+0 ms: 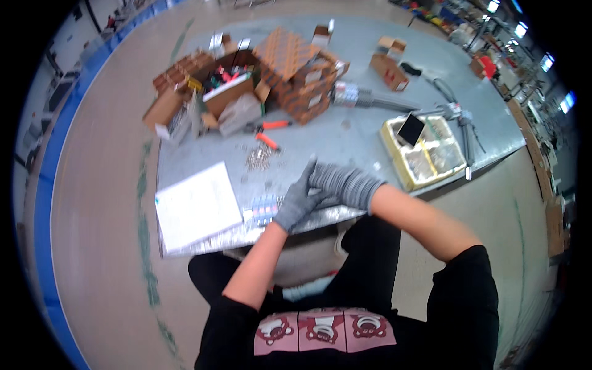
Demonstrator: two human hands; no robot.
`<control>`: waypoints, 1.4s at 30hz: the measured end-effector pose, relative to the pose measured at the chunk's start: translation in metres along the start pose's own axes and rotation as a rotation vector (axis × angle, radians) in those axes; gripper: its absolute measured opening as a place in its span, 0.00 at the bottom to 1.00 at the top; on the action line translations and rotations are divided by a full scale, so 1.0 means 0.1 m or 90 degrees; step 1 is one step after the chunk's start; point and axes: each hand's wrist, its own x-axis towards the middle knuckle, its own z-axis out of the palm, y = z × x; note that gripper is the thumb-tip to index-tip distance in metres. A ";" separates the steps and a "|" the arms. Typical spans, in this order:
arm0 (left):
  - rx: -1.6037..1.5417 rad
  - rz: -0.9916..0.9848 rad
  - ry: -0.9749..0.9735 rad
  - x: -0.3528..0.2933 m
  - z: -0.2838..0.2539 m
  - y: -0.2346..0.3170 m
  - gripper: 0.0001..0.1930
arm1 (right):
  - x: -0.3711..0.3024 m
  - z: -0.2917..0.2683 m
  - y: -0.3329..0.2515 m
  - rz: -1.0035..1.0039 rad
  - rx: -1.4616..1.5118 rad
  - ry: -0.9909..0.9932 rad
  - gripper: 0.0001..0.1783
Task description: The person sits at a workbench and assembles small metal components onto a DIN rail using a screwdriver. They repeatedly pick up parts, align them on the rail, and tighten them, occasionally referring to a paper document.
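Note:
Grey knit gloves cover both of my hands, which meet over the table's near edge. My left hand (299,200) has its fingers pressed together and pointing up toward my right hand (345,184), whose fingers curl over the left fingertips. Whatever lies between them is hidden. A block with blue, white and reddish parts (264,209) lies just left of my left hand. A dark grey length (330,202) shows beneath the hands; whether it joins the block is hidden. Beyond them is a pile of small metal pieces (258,158), close to orange-handled pliers (268,140).
A white sheet (197,206) lies at the left. Cardboard boxes (296,74) and an open carton (228,95) stand farther back. At right, a foam tray (401,163) with compartments bears a black flat rectangle (411,129). Grey cables (385,100) extend from another block (346,94).

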 end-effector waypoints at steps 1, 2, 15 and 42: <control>-0.058 0.091 0.031 -0.01 0.04 -0.04 0.55 | -0.06 -0.01 -0.04 0.024 -0.042 0.045 0.18; -0.056 0.110 0.037 -0.05 -0.01 -0.04 0.55 | 0.10 -0.28 -0.29 0.139 -0.050 -0.122 0.17; 0.248 0.104 -0.082 -0.04 -0.18 -0.33 0.43 | 0.28 -0.35 -0.24 0.153 -0.204 -0.400 0.10; 0.493 0.048 -0.082 -0.20 -0.10 -0.49 0.30 | 0.57 -0.30 -0.12 0.122 -0.278 -0.582 0.07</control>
